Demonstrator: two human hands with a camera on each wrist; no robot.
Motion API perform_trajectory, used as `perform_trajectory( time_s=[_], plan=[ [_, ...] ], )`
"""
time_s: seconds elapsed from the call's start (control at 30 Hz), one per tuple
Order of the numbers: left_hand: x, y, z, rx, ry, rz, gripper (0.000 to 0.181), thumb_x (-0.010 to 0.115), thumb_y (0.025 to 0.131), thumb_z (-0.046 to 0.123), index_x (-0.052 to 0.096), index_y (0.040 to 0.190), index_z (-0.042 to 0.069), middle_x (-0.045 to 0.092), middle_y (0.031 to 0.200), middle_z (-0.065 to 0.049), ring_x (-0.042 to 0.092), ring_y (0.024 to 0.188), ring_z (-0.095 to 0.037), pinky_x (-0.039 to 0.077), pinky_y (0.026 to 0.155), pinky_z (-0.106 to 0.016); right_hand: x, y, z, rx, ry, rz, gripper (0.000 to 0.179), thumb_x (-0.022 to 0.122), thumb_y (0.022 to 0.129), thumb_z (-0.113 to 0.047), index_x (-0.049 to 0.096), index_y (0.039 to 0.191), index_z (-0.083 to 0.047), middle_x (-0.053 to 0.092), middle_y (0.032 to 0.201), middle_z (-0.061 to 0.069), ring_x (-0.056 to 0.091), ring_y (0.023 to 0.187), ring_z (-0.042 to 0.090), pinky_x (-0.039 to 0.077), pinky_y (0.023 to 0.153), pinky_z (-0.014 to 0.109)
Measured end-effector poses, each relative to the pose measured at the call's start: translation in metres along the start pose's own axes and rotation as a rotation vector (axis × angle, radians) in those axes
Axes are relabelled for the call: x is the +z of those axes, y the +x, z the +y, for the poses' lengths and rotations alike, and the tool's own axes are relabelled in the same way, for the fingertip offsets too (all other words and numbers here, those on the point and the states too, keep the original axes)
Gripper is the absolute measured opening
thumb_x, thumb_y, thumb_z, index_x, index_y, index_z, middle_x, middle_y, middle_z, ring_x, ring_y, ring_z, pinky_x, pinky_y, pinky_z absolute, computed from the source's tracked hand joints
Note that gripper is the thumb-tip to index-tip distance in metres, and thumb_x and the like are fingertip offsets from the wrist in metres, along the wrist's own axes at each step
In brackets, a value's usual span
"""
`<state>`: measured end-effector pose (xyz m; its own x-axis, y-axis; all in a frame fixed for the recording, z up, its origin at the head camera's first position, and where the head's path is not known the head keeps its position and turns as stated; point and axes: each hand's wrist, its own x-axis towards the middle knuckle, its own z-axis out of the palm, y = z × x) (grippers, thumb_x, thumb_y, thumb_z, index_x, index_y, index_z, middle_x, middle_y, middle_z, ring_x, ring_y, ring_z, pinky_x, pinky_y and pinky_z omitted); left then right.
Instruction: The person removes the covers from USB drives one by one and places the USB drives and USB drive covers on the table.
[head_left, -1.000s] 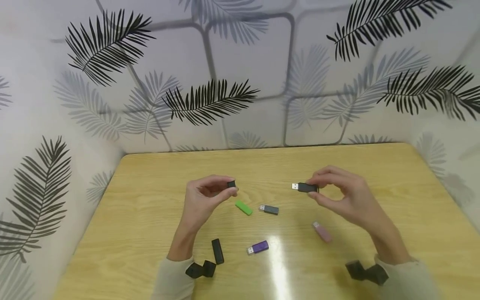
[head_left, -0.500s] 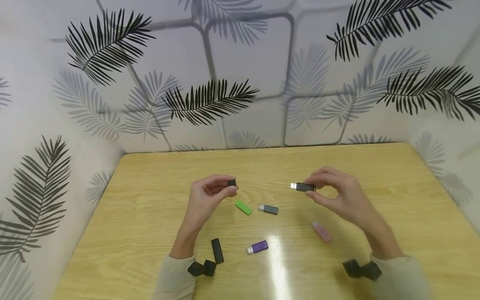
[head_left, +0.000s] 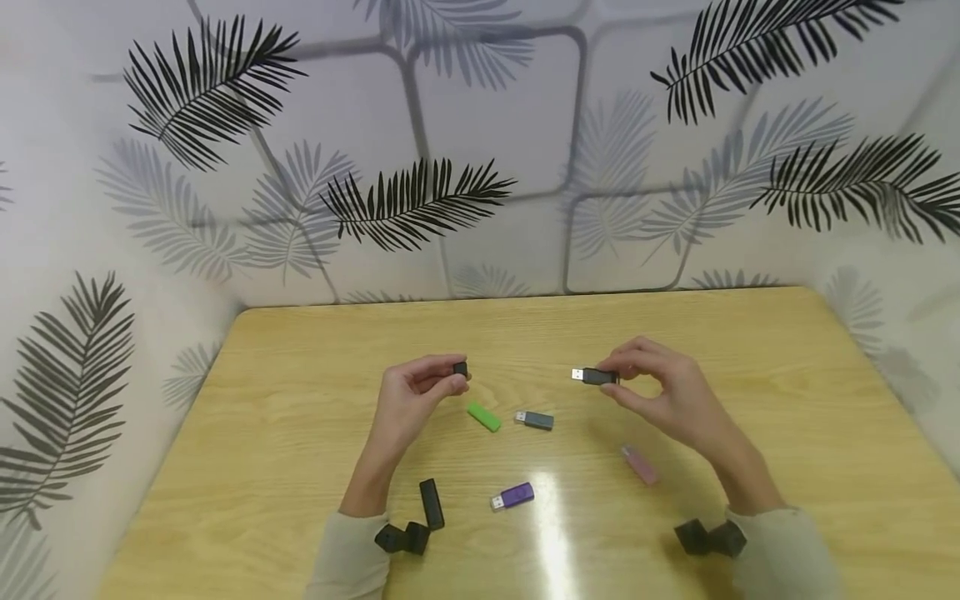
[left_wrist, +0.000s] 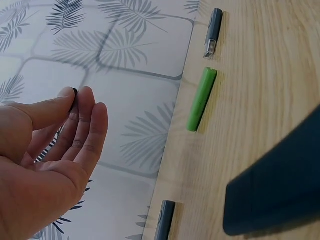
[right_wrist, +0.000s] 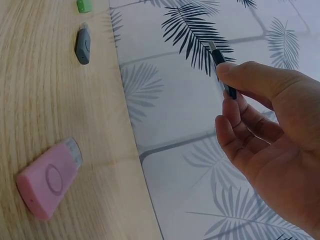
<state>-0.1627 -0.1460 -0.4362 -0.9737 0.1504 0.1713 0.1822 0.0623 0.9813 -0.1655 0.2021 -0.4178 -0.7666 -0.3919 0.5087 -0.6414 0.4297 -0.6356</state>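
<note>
My left hand (head_left: 405, 408) pinches a small black cap (head_left: 461, 368) between thumb and fingers, raised above the table. In the left wrist view only a thin dark edge of the cap shows past the thumb. Opposite it, my right hand (head_left: 678, 404) holds a black USB stick (head_left: 597, 377) by its rear end, its bare metal plug pointing left toward the cap. A wide gap separates the two pieces. In the right wrist view the stick (right_wrist: 218, 56) sits between thumb and fingertips, with its plug tilted up.
On the wooden table (head_left: 300, 350) lie a green USB stick (head_left: 483, 417), a grey one (head_left: 535, 420), a purple one (head_left: 513, 497), a pink one (head_left: 639, 465) and a black one (head_left: 432, 503) beside the left wrist. Another dark stick (left_wrist: 165, 220) shows in the left wrist view.
My right hand has moved left with the USB stick, narrowing the gap to the cap. My left hand has stayed nearly in place, and both grips are unchanged.
</note>
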Motion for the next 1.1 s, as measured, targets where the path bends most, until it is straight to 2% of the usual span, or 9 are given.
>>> perform_trajectory(
  time_s=[0.1, 0.27, 0.37, 0.47, 0.6, 0.7, 0.83, 1.0, 1.1],
  plan=[
    [0.0, 0.0, -0.001, -0.007, 0.002, 0.002, 0.027, 0.07, 0.096, 0.0, 0.071, 0.123, -0.005, 0.073, 0.101, -0.022, 0.075, 0.089, -0.021, 0.06, 0.086, -0.036, 0.002, 0.0, 0.001, 0.002, -0.002, 0.005, 0.03, 0.084, 0.081, 0.006, 0.078, 0.105, -0.011, 0.07, 0.103, -0.003, 0.063, 0.085, 0.021, 0.053, 0.084, 0.019],
    [0.0, 0.0, -0.004, -0.017, 0.012, 0.01, 0.028, 0.068, 0.097, -0.002, 0.069, 0.124, -0.007, 0.072, 0.102, -0.023, 0.075, 0.091, -0.032, 0.06, 0.086, -0.043, 0.01, 0.003, 0.006, 0.014, -0.01, -0.007, 0.028, 0.084, 0.082, 0.004, 0.078, 0.105, -0.011, 0.07, 0.101, -0.003, 0.065, 0.085, 0.018, 0.056, 0.079, 0.025],
    [0.001, 0.0, -0.005, -0.019, 0.035, 0.014, 0.027, 0.07, 0.096, -0.001, 0.07, 0.123, -0.007, 0.073, 0.101, -0.022, 0.075, 0.09, -0.031, 0.059, 0.086, -0.046, 0.015, 0.004, 0.01, 0.022, -0.017, -0.014, 0.027, 0.084, 0.082, 0.004, 0.078, 0.104, -0.009, 0.07, 0.1, -0.003, 0.065, 0.084, 0.019, 0.058, 0.077, 0.028],
    [0.001, 0.002, -0.006, -0.019, 0.052, 0.016, 0.025, 0.07, 0.096, 0.0, 0.072, 0.12, -0.004, 0.073, 0.101, -0.021, 0.075, 0.089, -0.026, 0.06, 0.084, -0.043, 0.019, 0.006, 0.014, 0.035, -0.014, -0.019, 0.026, 0.083, 0.082, 0.005, 0.077, 0.104, -0.008, 0.07, 0.099, -0.001, 0.065, 0.084, 0.018, 0.059, 0.077, 0.032],
    [0.003, 0.007, -0.008, -0.026, 0.083, 0.018, 0.024, 0.072, 0.095, 0.002, 0.073, 0.119, -0.005, 0.074, 0.103, -0.021, 0.074, 0.091, -0.028, 0.061, 0.082, -0.036, 0.025, 0.01, 0.017, 0.051, -0.006, -0.042, 0.023, 0.083, 0.083, 0.003, 0.077, 0.103, -0.007, 0.07, 0.099, 0.0, 0.066, 0.084, 0.022, 0.06, 0.076, 0.038],
    [0.003, 0.013, -0.01, -0.031, 0.108, 0.021, 0.025, 0.073, 0.094, 0.003, 0.074, 0.118, -0.005, 0.074, 0.102, -0.02, 0.074, 0.092, -0.034, 0.061, 0.084, -0.042, 0.028, 0.016, 0.02, 0.046, -0.01, -0.053, 0.021, 0.082, 0.084, 0.002, 0.077, 0.103, -0.006, 0.07, 0.099, 0.001, 0.066, 0.084, 0.025, 0.061, 0.076, 0.043],
    [0.005, 0.021, -0.012, -0.044, 0.133, 0.023, 0.024, 0.076, 0.092, 0.003, 0.076, 0.115, -0.003, 0.076, 0.099, -0.019, 0.074, 0.091, -0.041, 0.059, 0.086, -0.052, 0.032, 0.021, 0.025, 0.059, -0.01, -0.059, 0.02, 0.082, 0.085, 0.001, 0.077, 0.102, -0.006, 0.07, 0.098, 0.002, 0.065, 0.084, 0.021, 0.061, 0.075, 0.043],
    [0.008, 0.03, -0.016, -0.061, 0.219, 0.025, 0.022, 0.077, 0.091, 0.003, 0.077, 0.112, -0.001, 0.077, 0.097, -0.015, 0.075, 0.086, -0.034, 0.06, 0.083, -0.052, 0.037, 0.026, 0.03, 0.12, -0.004, -0.092, 0.019, 0.082, 0.086, 0.0, 0.077, 0.103, -0.005, 0.07, 0.098, 0.002, 0.066, 0.086, 0.019, 0.061, 0.076, 0.038],
    [0.011, 0.036, -0.017, -0.049, 0.275, 0.017, 0.02, 0.077, 0.092, 0.004, 0.077, 0.112, 0.0, 0.077, 0.096, -0.013, 0.075, 0.085, -0.03, 0.06, 0.081, -0.051, 0.04, 0.03, 0.033, 0.138, -0.008, -0.103, 0.018, 0.082, 0.086, 0.0, 0.077, 0.103, -0.004, 0.07, 0.098, 0.004, 0.066, 0.087, 0.021, 0.061, 0.076, 0.039]
  ],
)
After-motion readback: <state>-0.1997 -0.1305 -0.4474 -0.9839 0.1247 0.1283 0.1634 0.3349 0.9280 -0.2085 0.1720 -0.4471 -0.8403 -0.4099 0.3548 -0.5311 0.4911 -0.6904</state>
